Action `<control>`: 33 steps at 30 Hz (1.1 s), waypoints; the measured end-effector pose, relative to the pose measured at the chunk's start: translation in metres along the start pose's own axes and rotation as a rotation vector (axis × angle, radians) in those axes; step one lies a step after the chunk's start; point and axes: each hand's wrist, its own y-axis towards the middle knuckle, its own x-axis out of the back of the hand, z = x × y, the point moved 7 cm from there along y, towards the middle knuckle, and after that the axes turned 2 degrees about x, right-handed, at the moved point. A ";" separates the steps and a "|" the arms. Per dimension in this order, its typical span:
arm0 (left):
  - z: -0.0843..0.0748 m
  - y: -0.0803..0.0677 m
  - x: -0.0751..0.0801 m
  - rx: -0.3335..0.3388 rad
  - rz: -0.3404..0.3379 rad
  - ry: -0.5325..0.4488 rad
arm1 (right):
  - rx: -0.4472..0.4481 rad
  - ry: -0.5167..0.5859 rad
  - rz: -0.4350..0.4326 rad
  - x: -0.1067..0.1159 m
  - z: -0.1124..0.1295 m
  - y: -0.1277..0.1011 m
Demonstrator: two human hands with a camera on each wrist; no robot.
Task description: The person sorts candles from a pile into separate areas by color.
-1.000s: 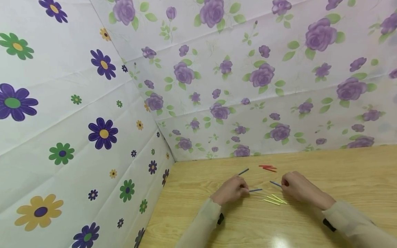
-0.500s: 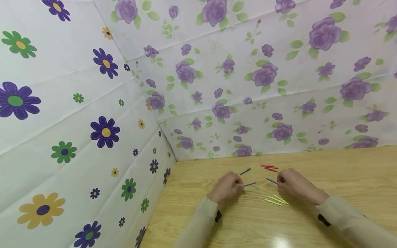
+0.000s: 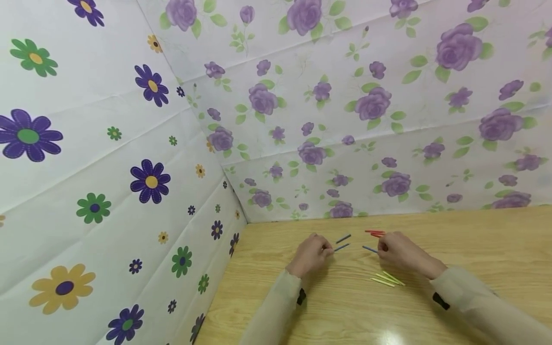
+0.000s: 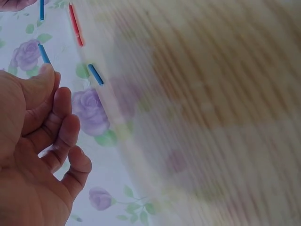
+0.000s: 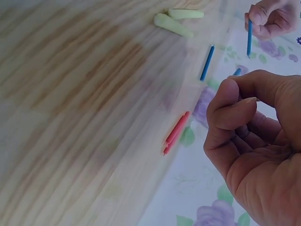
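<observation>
Left hand (image 3: 311, 254) pinches blue stick (image 3: 341, 247); right hand (image 3: 398, 251) pinches another blue stick (image 3: 369, 249), both low over surface (image 3: 474, 239). Third blue stick (image 3: 343, 238) just beyond. Risk: thin sticks may slip from fingertip pinches, or right hand nudges red sticks (image 3: 374, 233) close by.

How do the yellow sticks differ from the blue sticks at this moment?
The yellow sticks lie bunched together on the table near the right hand, untouched; the blue sticks are spread apart, farther back. One blue stick is pinched by the left hand, another by the right. Both kinds are thin and short.
</observation>
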 end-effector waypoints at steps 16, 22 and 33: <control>0.023 0.010 0.002 0.047 -0.035 0.028 | 0.081 -0.024 -0.007 -0.012 0.003 0.030; 0.029 0.015 0.004 0.067 -0.043 0.038 | 0.087 -0.029 0.023 -0.017 0.002 0.039; 0.040 0.022 -0.002 0.112 -0.030 0.038 | 0.080 -0.057 0.050 -0.029 -0.002 0.055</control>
